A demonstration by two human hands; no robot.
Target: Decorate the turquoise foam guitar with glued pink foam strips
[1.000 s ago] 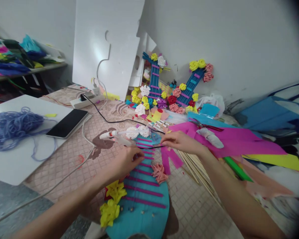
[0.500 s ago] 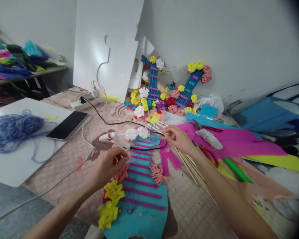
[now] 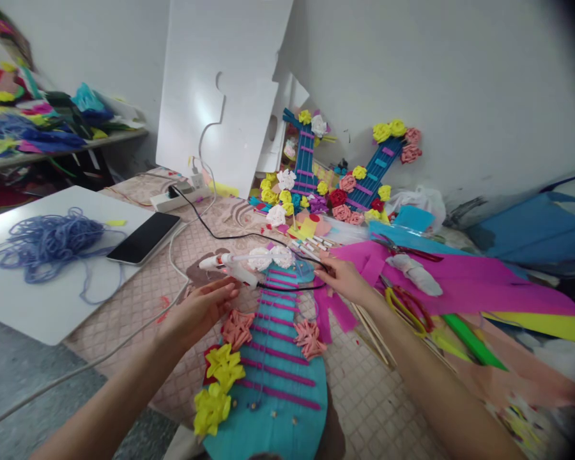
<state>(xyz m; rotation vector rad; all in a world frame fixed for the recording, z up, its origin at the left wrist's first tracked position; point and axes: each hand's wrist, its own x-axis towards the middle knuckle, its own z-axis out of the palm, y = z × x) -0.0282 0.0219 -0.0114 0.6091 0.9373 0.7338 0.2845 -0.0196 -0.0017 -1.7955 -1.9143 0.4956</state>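
Observation:
A turquoise paper guitar (image 3: 287,377) with magenta strips lies in front of me, trimmed with yellow flowers (image 3: 223,366), pink flowers (image 3: 309,339) and white flowers (image 3: 282,257). Across its neck end rests a white glue gun (image 3: 239,271) with a black cord (image 3: 292,289). My left hand (image 3: 206,305) is beside the gun's handle, fingers loosely stretched and apart, holding nothing visible. At the right of the neck, the fingers of my right hand (image 3: 344,278) are closed on the loop of the cord. Thin string runs along the guitar's body to small pegs near the bottom.
On the left a white board (image 3: 33,313) carries tangled blue yarn (image 3: 60,239) and a phone (image 3: 144,238). A power strip (image 3: 179,197) sits behind. Two decorated guitars (image 3: 376,172) lean at the wall. Scissors (image 3: 405,310), sticks (image 3: 376,335) and magenta paper (image 3: 489,281) lie right.
My left hand has moved from above the guitar toward the glue gun's handle, its fingers opening. My right hand has dropped slightly onto the cord. The view has shifted a little left.

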